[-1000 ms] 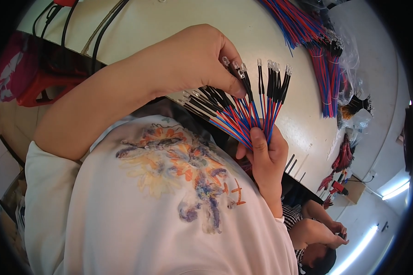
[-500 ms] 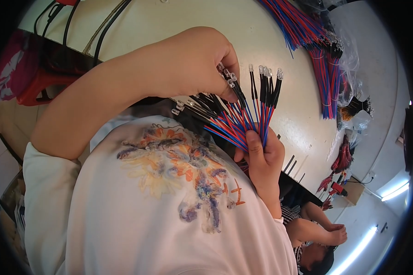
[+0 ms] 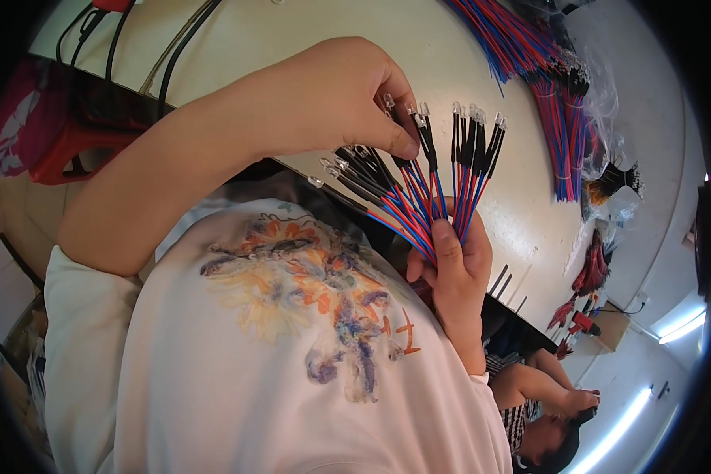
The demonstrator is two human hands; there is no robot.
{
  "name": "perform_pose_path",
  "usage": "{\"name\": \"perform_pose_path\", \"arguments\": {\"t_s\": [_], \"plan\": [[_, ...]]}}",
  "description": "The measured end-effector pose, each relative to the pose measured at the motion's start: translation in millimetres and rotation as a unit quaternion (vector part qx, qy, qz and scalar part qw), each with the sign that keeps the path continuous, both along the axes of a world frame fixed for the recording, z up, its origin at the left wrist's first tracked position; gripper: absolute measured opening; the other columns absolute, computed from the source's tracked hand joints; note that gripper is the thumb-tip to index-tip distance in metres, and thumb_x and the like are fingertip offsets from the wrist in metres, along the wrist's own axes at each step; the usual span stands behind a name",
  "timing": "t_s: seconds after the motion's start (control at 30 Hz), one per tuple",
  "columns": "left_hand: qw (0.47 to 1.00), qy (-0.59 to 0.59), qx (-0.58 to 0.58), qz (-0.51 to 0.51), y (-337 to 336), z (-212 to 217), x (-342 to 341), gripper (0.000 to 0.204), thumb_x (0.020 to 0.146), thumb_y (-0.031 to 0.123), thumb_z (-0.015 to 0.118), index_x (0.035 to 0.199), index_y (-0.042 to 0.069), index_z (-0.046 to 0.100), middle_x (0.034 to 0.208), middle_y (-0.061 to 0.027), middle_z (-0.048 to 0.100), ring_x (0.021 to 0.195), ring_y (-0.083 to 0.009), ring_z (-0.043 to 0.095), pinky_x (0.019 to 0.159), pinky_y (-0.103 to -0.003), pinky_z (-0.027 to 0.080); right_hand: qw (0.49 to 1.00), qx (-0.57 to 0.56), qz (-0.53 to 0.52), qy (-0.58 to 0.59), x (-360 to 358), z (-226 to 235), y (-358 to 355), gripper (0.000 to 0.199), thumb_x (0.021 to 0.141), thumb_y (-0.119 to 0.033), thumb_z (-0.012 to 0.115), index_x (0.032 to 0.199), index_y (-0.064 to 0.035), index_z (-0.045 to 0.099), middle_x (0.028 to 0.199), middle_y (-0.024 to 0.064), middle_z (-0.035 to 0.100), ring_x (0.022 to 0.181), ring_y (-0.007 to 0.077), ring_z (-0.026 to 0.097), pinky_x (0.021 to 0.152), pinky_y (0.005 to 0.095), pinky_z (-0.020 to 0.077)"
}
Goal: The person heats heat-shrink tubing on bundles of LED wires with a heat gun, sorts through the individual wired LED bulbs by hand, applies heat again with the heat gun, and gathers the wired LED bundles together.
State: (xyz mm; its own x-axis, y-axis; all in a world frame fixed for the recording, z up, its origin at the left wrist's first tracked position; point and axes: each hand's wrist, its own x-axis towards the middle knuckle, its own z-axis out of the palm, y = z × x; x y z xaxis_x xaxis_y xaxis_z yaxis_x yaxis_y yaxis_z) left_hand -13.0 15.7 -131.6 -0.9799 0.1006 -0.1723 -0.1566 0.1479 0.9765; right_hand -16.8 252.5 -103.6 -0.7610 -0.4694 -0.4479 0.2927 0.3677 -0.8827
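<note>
My right hand (image 3: 460, 272) is closed round the lower ends of a fanned bunch of LED leads (image 3: 419, 207), its thumb pressed across the red and blue wires. Each lead has a black sleeve and a clear LED at its top end. From the left, my left hand (image 3: 363, 107) reaches over the bunch. Its thumb and fingers pinch black-sleeved leads near the top, and clear LED heads show beside the fingertips. Some of the pinched part is hidden behind the fingers. One group of leads leans left and another stands to the right of the left hand.
Tied bundles of red and blue LED leads (image 3: 557, 134) lie on the pale table (image 3: 505, 178) at the far right, next to clear plastic bags. Black cables (image 3: 183, 59) cross its left end. A red stool (image 3: 83, 146) stands left, and another person (image 3: 541, 403) sits lower right.
The fan of leads has spread wider, with a group parting to the right. My left hand has shifted slightly up and right along the leads; my right hand keeps its hold.
</note>
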Motion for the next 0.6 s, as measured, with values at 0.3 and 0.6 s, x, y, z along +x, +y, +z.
{"name": "perform_pose_path", "arguments": {"t_s": [0.3, 0.6], "plan": [[0.983, -0.032, 0.167, -0.072, -6, -8, -1, 0.014, 0.075, 0.004, 0.073, 0.087, -0.001, 0.067, 0.084, -0.0057, 0.069, 0.078, -0.0095, 0.063, 0.073, -0.022, 0.05, 1.0, 0.008, 0.003, 0.001, 1, -9, 2, 0.024, 0.101, -0.022, 0.042, 0.115, -0.0037, 0.049, 0.064, 0.0043, 0.057, 0.046, 0.0066, 0.05, 0.038, 0.0168, 0.0256], [0.975, -0.017, 0.219, -0.019, 4, -18, 4, 0.014, 0.076, 0.007, 0.072, 0.088, 0.0, 0.071, 0.08, -0.0055, 0.069, 0.074, -0.0102, 0.062, 0.071, -0.022, 0.048, 0.998, 0.001, 0.018, 0.065, 2, -16, 0, 0.022, 0.097, -0.017, 0.054, 0.115, -0.0041, 0.051, 0.072, -0.0004, 0.057, 0.052, 0.0032, 0.048, 0.042, 0.0142, 0.0317]]}}
